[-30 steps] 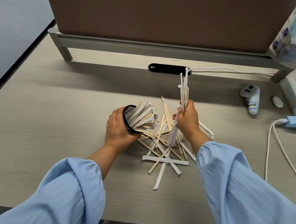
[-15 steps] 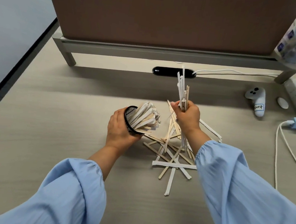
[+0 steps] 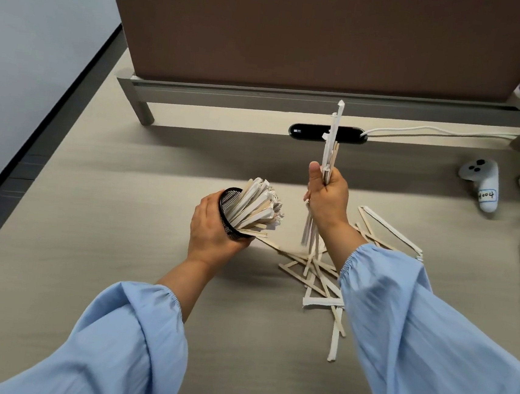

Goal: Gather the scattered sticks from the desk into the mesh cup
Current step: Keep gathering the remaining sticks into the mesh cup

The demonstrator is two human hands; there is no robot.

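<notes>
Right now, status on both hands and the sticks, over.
Left hand holds tilted black mesh cup, packed with sticks. Right hand in closed grip on upright stick bundle. Loose pale wooden sticks remain on desk. Nothing blocking.

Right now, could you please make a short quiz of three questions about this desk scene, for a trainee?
1. True or false: the mesh cup stands upright on the desk.
2. What does the right hand hold? A) a cable B) a bundle of sticks C) nothing
3. Fill in: loose sticks lie on the desk mostly under the ___ forearm.

Key:
1. False. The left hand holds it tilted, its mouth toward the right hand, already packed with sticks.
2. B. The grip is closed on the bundle, which points upward.
3. Right.
</notes>
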